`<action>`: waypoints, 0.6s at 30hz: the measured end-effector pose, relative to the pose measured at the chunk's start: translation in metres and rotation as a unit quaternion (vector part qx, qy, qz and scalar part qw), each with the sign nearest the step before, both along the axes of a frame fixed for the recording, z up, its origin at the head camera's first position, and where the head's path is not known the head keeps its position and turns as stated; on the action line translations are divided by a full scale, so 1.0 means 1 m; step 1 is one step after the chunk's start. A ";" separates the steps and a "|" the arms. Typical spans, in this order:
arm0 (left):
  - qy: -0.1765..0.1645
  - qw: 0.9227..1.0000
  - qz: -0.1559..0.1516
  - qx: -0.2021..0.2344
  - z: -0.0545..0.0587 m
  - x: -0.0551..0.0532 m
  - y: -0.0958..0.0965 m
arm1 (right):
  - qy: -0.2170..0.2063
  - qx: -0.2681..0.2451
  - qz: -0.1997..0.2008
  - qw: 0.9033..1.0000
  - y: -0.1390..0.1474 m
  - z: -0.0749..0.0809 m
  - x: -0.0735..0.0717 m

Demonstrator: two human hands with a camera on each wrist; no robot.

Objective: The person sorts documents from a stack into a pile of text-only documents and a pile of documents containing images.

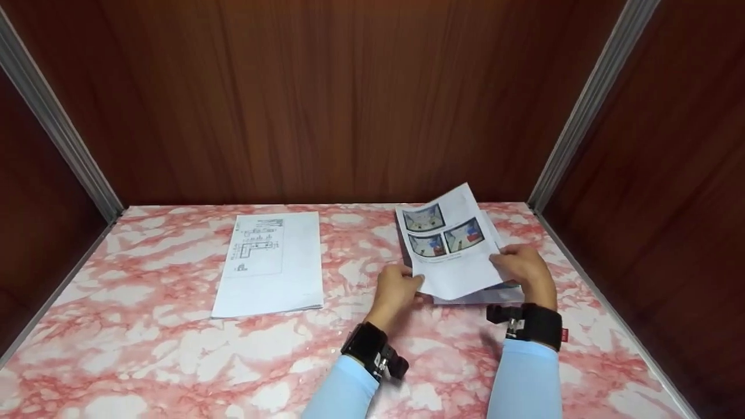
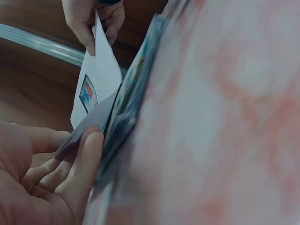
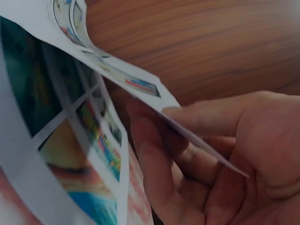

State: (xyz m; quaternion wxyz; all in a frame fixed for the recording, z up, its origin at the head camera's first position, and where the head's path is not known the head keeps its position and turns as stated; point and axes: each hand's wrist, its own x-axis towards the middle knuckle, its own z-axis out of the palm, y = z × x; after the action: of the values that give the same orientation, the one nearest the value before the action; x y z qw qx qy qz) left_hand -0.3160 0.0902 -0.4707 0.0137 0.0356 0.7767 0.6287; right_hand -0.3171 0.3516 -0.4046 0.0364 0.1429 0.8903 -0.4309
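A white paper sheet (image 1: 457, 276) printed with several small pictures is held up between both hands, tilted and slightly bowed. My left hand (image 1: 394, 288) pinches its lower left corner between thumb and fingers. On the right edge, my right hand (image 1: 527, 267) grips the sheet, thumb on the printed face and fingers behind, as the right wrist view shows. Under the raised sheet lies a stack of papers (image 1: 477, 298) with large colour pictures (image 3: 70, 145). Most of that stack is hidden from the head view by the sheet.
On the left of the red-and-white marbled table (image 1: 145, 349) lies another stack of white papers (image 1: 291, 250), its top page bearing a line drawing. Brown wood-grain panels (image 1: 320, 105) with metal corner posts (image 1: 588, 116) enclose the back and sides.
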 end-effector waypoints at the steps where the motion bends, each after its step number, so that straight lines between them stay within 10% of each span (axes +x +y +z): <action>1: 0.010 1.000 0.004 -0.009 0.002 -0.001 -0.004 | 0.002 -0.010 0.004 1.000 -0.002 0.002 -0.001; 10: 0.051 0.995 0.072 -0.050 0.026 -0.014 -0.069 | 0.028 -0.108 0.060 0.992 -0.042 0.011 -0.010; 18: 0.012 0.987 0.131 -0.089 0.036 -0.016 -0.138 | 0.053 -0.093 0.136 0.985 -0.101 0.003 -0.023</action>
State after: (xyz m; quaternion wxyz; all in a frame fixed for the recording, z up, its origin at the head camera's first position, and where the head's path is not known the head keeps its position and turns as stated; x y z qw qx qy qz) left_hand -0.3317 -0.0477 -0.4349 -0.0750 -0.0603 0.8276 0.5530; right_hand -0.3398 0.2507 -0.4015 0.0604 -0.0067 0.8579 -0.5102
